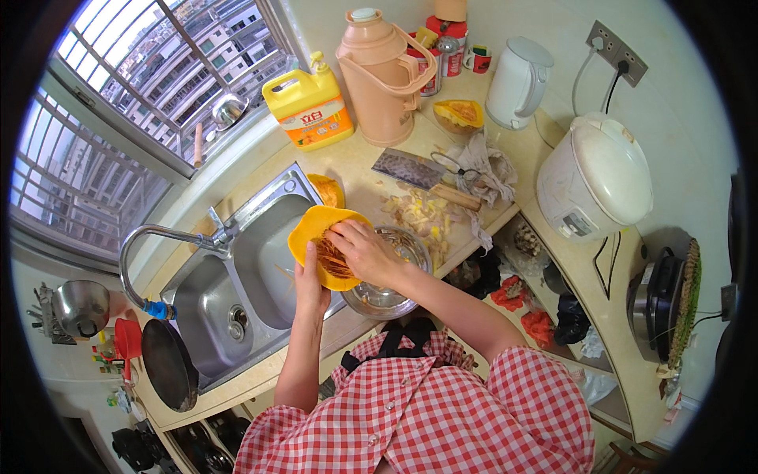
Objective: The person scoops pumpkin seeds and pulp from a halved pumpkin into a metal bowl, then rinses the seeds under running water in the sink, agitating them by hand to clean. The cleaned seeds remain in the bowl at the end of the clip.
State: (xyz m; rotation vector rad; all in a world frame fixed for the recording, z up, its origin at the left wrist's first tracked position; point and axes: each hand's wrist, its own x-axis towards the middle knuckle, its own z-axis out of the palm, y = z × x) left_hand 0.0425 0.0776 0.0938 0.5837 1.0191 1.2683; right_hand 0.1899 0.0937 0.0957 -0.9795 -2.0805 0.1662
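A pumpkin piece (301, 228) with yellow-orange flesh is tilted up over the right sink basin's edge and a metal bowl. My left hand (311, 284) grips it from below, thumb on the near rim. The fingers of my right hand (367, 252) reach into its stringy orange hollow; whether they pinch any pulp is hidden. Beneath my right forearm stands the stainless steel bowl (421, 252), with some bits inside. Another cut pumpkin piece (327, 189) lies behind, beside the sink corner. A third pumpkin piece (458, 114) rests farther back on the counter.
A cleaver (408, 168) lies on the counter near peelings (423, 212) and a crumpled cloth (496, 169). The double sink (266, 260) and its faucet (172, 231) are at left. Behind stand a detergent jug (311, 106) and a thermos flask (376, 83). A rice cooker (592, 178) is at right.
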